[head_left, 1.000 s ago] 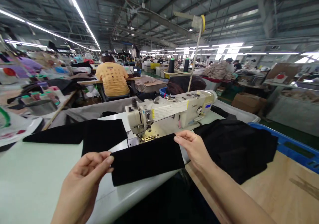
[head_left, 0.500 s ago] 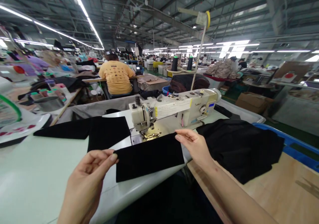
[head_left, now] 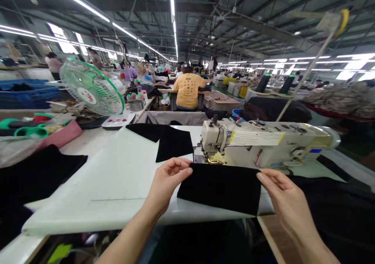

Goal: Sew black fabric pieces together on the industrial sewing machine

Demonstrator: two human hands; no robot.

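A black cloth piece [head_left: 219, 187] is held stretched between the two hands, just in front of the sewing machine [head_left: 263, 142] and above the near edge of the white table [head_left: 102, 185]. Its top edge lies close below the machine's needle area; its lower edge hangs toward the table's rim.

The cloth's left end is pinched by the left hand [head_left: 166, 182]: the thumb and fingers are closed on the upper left corner, with the fingertips [head_left: 187, 171] lying on the fabric. The left forearm is raised from the lower left, the wrist bent slightly so that the palm is turned toward the cloth.

The right end is gripped in the same way by the right hand [head_left: 285, 199], whose fingers are closed on the upper right corner. The right forearm enters from the lower right edge, and the back of the hand is turned up and outward.

Farther left, a green fan [head_left: 90, 88] is seen standing at the table's far side, and two more black cloth pieces [head_left: 170, 139] are laid flat beside the machine. Behind, a person in a yellow shirt [head_left: 187, 90] is seated with the back turned.
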